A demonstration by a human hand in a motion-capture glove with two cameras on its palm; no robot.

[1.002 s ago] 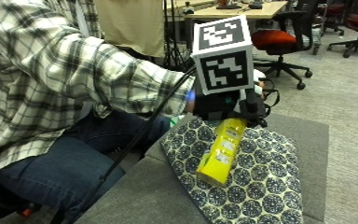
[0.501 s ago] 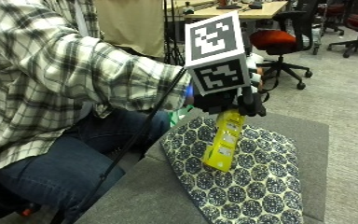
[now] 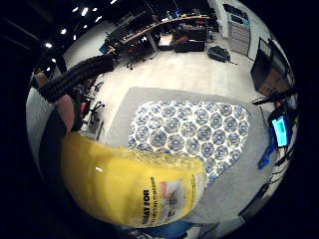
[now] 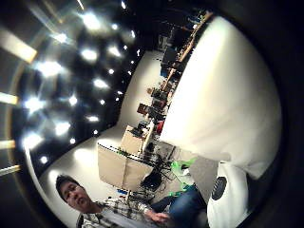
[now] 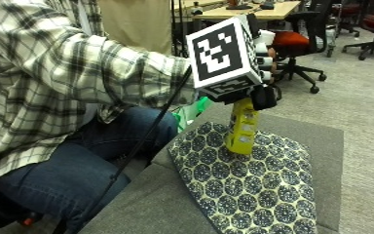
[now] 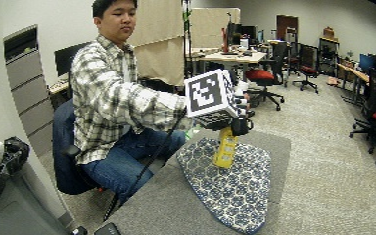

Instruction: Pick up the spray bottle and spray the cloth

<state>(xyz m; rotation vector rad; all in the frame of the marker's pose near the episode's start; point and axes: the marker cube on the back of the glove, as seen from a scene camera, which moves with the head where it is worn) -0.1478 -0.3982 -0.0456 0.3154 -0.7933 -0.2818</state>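
A yellow spray bottle (image 5: 242,129) hangs nearly upright over a blue-and-white patterned cloth (image 5: 252,187) spread on the grey table (image 5: 326,141). My gloved right hand (image 5: 265,96) grips the bottle at its top, fingers curled round the neck. The bottle's head is hidden behind the hand. In the wide outside view the bottle (image 6: 225,149) has its base just over the cloth (image 6: 233,186); I cannot tell whether it touches. The little finger side palm view is filled by the bottle's yellow body (image 3: 129,184), with the cloth (image 3: 194,129) below it.
The person sits at the table's left side, knees against its edge. A green object (image 5: 196,109) lies by the table's far corner. Office chairs (image 5: 297,44) and desks (image 6: 230,56) stand on the floor behind. Bare grey tabletop (image 6: 155,205) shows in front of the cloth.
The hand has risen, and the bottle has swung from a slant over the cloth to nearly upright, its base higher than before.
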